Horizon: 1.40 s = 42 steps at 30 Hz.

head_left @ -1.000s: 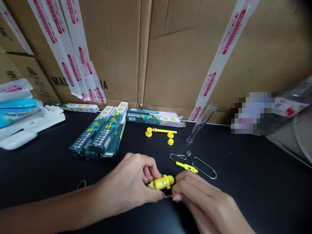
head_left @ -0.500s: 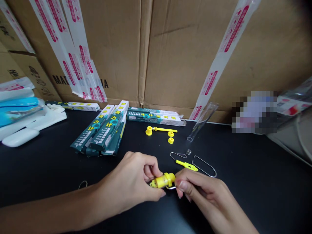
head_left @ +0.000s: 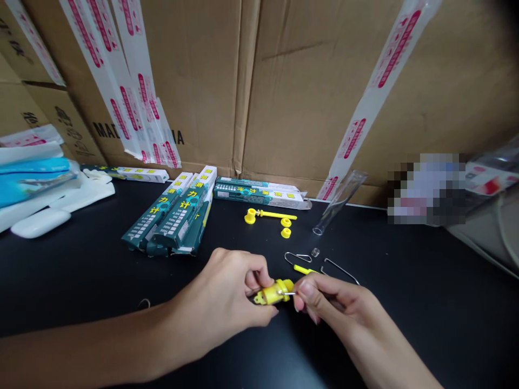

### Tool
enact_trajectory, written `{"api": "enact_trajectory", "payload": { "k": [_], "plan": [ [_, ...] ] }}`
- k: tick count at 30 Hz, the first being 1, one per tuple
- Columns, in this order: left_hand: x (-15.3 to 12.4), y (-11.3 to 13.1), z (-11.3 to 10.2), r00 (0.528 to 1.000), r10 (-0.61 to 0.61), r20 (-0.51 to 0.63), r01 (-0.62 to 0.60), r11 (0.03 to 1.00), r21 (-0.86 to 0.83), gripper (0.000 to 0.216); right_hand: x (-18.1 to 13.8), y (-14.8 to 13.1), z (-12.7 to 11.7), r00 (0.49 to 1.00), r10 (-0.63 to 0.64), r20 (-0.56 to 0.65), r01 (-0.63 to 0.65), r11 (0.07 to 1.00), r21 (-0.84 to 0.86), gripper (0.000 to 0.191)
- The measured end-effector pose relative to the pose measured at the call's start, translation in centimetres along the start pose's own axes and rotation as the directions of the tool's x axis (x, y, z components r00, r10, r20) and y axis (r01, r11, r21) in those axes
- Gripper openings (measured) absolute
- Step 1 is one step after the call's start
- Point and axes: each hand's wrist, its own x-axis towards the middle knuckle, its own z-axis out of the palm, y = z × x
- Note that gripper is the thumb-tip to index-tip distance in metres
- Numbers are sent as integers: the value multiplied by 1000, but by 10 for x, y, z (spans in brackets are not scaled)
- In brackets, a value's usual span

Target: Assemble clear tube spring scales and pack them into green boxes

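My left hand (head_left: 225, 294) is closed around a yellow plastic cylindrical piece with a collar (head_left: 272, 293), pinching it between thumb and fingers. A thin metal wire (head_left: 288, 293) lies against the collar, its other end pinched in my right hand (head_left: 338, 302); whether its tip sits in a hole I cannot tell. Just beyond my right hand are a yellow strip (head_left: 301, 269), partly hidden by the fingers, a bent wire hook (head_left: 299, 257), a small coil spring (head_left: 315, 252) and a larger wire loop (head_left: 343, 271).
Farther back lie a yellow rod (head_left: 279, 215), a flanged yellow cap (head_left: 250, 217), a small yellow cap (head_left: 286, 233) and a clear tube (head_left: 338, 205). Green-and-white boxes (head_left: 184, 216) are stacked at left. Cardboard (head_left: 308, 108) walls the back. White gloves (head_left: 93, 189) lie far left.
The wire in my right hand has moved from below the yellow piece up across its collar. My right hand now covers more of the yellow strip. The view has shifted slightly.
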Motion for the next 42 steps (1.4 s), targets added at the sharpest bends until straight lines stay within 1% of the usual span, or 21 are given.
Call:
{"api": "enact_trajectory", "payload": {
  "k": [3, 6, 8, 10, 13, 16, 18, 21, 23, 25, 28, 30, 31, 33, 34, 35, 36, 38, 39, 40, 42],
  "plan": [
    [-3, -1, 3, 999, 31, -36, -28, 997, 69, 16, 0, -2, 1, 1000, 18, 4, -19, 997, 71, 43],
    [-7, -4, 6, 986, 149, -69, -134, 972, 195, 17, 1, -3, 0, 1000, 24, 4, -25, 994, 108, 43],
    [-9, -6, 8, 973, 219, -73, -192, 945, 266, 17, 1, -2, 0, 1000, 20, 0, -20, 997, 77, 43],
    [-9, -7, 9, 976, 202, -77, -175, 947, 268, 16, 2, -1, 0, 1000, 10, -4, -10, 1000, 21, 45],
    [-7, -4, 9, 990, 118, -74, -99, 969, 227, 16, 3, 1, 1, 1000, -17, -9, 16, 999, -37, 47],
    [-4, 0, 7, 996, 71, -61, -57, 979, 198, 16, 6, 2, 1, 999, -44, -30, 43, 998, -37, 48],
    [-2, 1, 4, 998, 46, -40, -39, 985, 167, 15, 7, 3, 1, 998, -67, -15, 67, 997, -32, 47],
    [1, 2, -3, 999, 36, 0, -36, 992, 120, 11, 9, 3, -1, 995, -96, -16, 94, 992, -82, 41],
    [2, 1, -7, 999, 44, 19, -46, 993, 112, 8, 8, 1, -3, 993, -115, -33, 109, 982, -152, 37],
    [4, 0, -10, 998, 61, 25, -64, 989, 133, 9, 5, -1, -3, 985, -169, -47, 153, 959, -241, 34],
    [4, 0, -13, 994, 111, 18, -112, 978, 177, 11, 1, 0, -1, 944, -324, -63, 282, 893, -351, 24],
    [3, 0, -13, 988, 154, 13, -153, 964, 219, 11, 0, 4, 2, 902, -425, -80, 368, 851, -374, 9],
    [3, 0, -13, 984, 177, 17, -176, 952, 250, 10, 1, 8, 3, 881, -463, -95, 398, 835, -379, 12],
    [1, 0, -14, 972, 232, 41, -233, 920, 317, 9, 3, 14, 4, 853, -507, -124, 428, 815, -390, 41],
    [0, 0, -13, 964, 259, 58, -263, 900, 349, 8, 4, 16, 3, 846, -520, -119, 438, 804, -402, 53],
    [-1, -1, -13, 956, 282, 74, -289, 880, 378, 8, 6, 17, 2, 842, -532, -93, 451, 787, -422, 58],
    [-2, -2, -12, 949, 304, 87, -312, 861, 400, 9, 8, 18, 0, 836, -546, -54, 469, 763, -445, 55],
    [-4, -5, -10, 932, 353, 84, -354, 835, 421, 13, 12, 17, -4, 820, -572, 25, 512, 712, -481, 40],
    [-5, -7, -9, 920, 386, 74, -380, 824, 420, 16, 13, 15, -6, 817, -575, 52, 526, 703, -479, 32],
    [-5, -9, -8, 904, 423, 60, -408, 813, 416, 18, 15, 14, -7, 820, -568, 69, 531, 711, -461, 26],
    [-6, -13, -7, 866, 500, 29, -468, 788, 399, 23, 17, 11, -9, 845, -528, 88, 516, 760, -395, 23]
  ]
}}
